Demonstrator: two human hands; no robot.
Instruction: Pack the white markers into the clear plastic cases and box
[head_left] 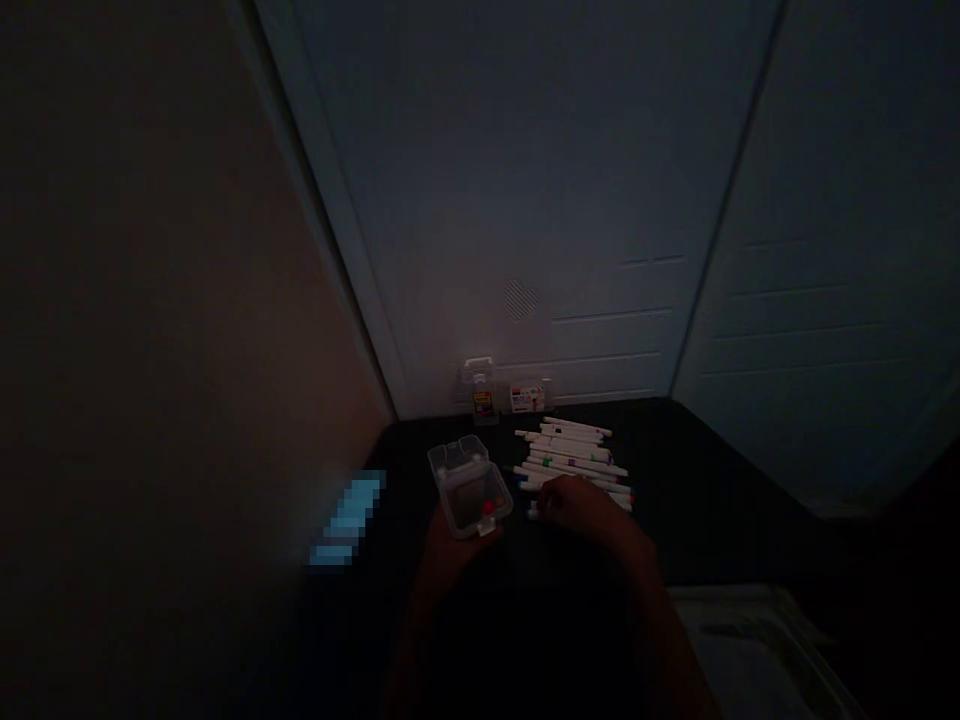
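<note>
Black table (697,480), white markers (572,462), dim grey wall (525,180)

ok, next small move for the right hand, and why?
I'd probably have the right hand pinch one of the slim white markers and ease it clear of the others: they lie closely bunched, that hand is at their near edge, and the left hand holds the clear plastic box with its lid open. Too dark to tell whether it grips one.
</note>
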